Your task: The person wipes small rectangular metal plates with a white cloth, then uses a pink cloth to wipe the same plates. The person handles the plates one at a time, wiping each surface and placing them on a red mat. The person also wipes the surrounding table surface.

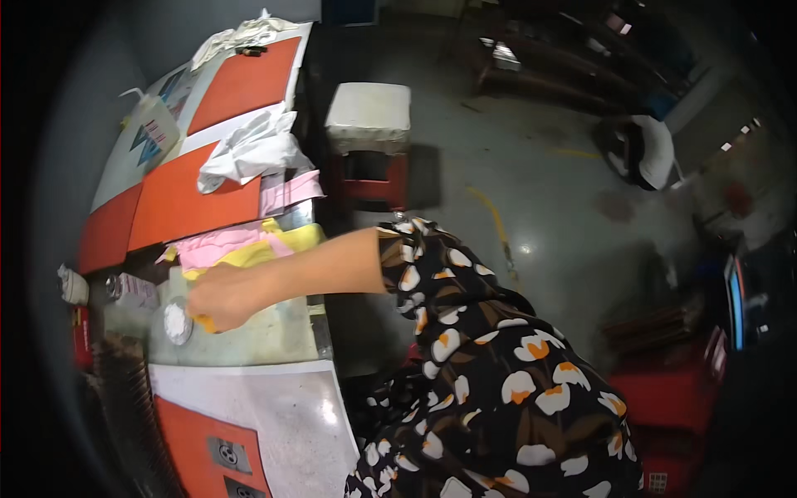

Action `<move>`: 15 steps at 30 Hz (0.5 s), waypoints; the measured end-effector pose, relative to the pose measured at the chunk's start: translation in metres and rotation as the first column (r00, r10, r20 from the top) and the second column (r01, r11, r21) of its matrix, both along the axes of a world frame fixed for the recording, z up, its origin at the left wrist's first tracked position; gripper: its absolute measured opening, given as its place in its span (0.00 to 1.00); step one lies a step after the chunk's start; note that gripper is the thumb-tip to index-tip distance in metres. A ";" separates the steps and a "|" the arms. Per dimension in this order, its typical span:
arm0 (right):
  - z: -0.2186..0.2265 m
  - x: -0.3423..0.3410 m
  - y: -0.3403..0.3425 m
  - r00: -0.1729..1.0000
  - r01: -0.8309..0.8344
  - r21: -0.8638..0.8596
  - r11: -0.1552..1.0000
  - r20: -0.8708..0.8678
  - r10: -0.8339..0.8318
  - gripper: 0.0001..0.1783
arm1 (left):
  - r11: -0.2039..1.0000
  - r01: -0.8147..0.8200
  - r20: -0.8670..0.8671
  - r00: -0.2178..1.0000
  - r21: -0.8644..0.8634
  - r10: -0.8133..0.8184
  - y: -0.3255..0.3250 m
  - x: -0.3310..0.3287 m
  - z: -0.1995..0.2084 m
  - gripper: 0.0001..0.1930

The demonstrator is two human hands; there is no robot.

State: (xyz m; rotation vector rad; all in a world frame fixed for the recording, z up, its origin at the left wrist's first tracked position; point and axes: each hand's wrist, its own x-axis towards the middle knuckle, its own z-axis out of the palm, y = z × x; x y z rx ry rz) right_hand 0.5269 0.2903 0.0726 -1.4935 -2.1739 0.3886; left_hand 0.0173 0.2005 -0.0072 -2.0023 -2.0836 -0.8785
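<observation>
My right arm, in a dark sleeve with white and orange flowers, stretches left across the bench. My right hand is closed over the grey-green bench top, fingers curled downward. Under its fingertips shows a small orange-yellow thing, whose kind I cannot make out. Just left of the fingers stands a small round dish with white contents. Beyond the wrist lie a yellow cloth and a pink cloth. My left hand is out of the picture.
Left of the dish stand a bottle and a white container. Orange mats and a white crumpled cloth lie farther along. Nearer is a white sheet with an orange mat. A stool stands beside the bench.
</observation>
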 end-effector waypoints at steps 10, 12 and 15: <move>-0.072 0.020 0.038 0.808 0.095 -0.308 0.947 -0.531 -0.254 0.07 | 0.992 -0.122 0.077 0.989 -0.032 0.124 -0.022 -0.095 -0.017 0.16; -0.065 0.012 0.055 0.898 0.113 -0.224 0.968 -0.393 -0.196 0.07 | 0.992 -0.127 0.031 0.991 -0.008 0.127 -0.034 -0.106 -0.025 0.15; -0.056 0.006 0.074 0.965 0.182 -0.087 0.979 -0.174 -0.195 0.08 | 0.991 -0.127 0.085 0.988 -0.046 0.130 -0.038 -0.095 -0.017 0.15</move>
